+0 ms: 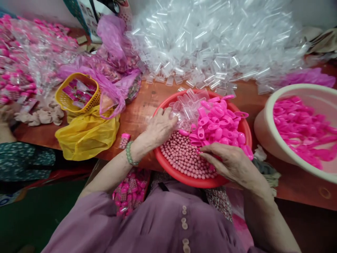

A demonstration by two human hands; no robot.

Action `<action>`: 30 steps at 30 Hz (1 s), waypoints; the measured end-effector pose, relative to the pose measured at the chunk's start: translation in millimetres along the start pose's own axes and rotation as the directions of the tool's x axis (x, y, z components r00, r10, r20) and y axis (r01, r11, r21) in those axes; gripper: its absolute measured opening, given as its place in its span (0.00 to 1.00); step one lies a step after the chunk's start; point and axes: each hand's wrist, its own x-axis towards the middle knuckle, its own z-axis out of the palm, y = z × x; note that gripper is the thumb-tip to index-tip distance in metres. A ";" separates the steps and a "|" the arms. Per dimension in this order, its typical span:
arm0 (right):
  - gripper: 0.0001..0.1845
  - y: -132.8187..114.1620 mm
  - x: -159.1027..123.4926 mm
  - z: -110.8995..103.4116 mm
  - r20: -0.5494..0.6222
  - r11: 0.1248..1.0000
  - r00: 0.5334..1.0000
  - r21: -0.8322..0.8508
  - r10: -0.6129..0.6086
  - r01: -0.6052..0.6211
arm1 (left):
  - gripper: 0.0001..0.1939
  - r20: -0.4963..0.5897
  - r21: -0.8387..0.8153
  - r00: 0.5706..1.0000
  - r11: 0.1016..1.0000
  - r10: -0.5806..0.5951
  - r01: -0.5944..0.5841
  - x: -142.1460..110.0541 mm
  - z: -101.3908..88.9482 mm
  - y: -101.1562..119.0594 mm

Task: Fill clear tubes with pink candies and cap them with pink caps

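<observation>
A red basin [172, 173] stands before me, holding pink beads [181, 154], clear plastic tubes [188, 109] and bright pink plastic caps [217, 119]. Over the basin's left rim reaches my left hand [162, 128], its fingers apart and touching the edge of the clear tubes. Thumb and fingers of my right hand [231, 161] pinch a small pink piece [198, 150] just above the beads; its exact shape is mostly hidden. One filled tube with a pink cap [124, 141] lies on the table left of the basin, near my bracelet.
A great heap of clear tubes [210, 45] covers the back. At right stands a cream tub [265, 123] of pink parts. Leftward are a yellow basket [61, 93], a yellow bag [88, 135] and bagged pink pieces [28, 52]. Another person's sleeve [25, 160] shows at far left.
</observation>
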 end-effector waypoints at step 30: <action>0.21 -6.7 21.3 28.8 -0.066 0.801 0.998 0.597 -0.004 0.043 | 0.19 0.086 -0.994 0.933 -0.099 -0.351 0.054 -59.6 3.2 51.9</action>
